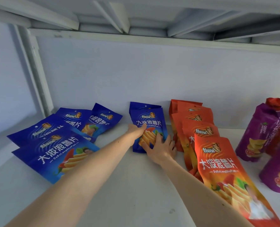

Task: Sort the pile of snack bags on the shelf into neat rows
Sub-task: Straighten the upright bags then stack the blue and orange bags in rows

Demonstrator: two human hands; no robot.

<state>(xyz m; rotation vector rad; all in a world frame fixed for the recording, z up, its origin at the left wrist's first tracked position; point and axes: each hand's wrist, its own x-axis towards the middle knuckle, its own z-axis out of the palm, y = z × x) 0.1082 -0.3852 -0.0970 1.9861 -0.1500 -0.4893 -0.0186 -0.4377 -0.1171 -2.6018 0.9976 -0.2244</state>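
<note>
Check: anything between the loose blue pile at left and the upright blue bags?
Only the left hand and forearm crossing bare shelf, in the head view.

Bright, even, cool-toned light with soft shadows.
Wide-angle bending curves the beams at the top and stretches the frame edges; faint glare on the orange bag (231,181) at lower right; slight overall softness.

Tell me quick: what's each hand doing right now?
Left hand: grips the left edge of the upright blue foil snack bag.
Right hand: open, fingers spread flat against that bag's lower front.
</note>
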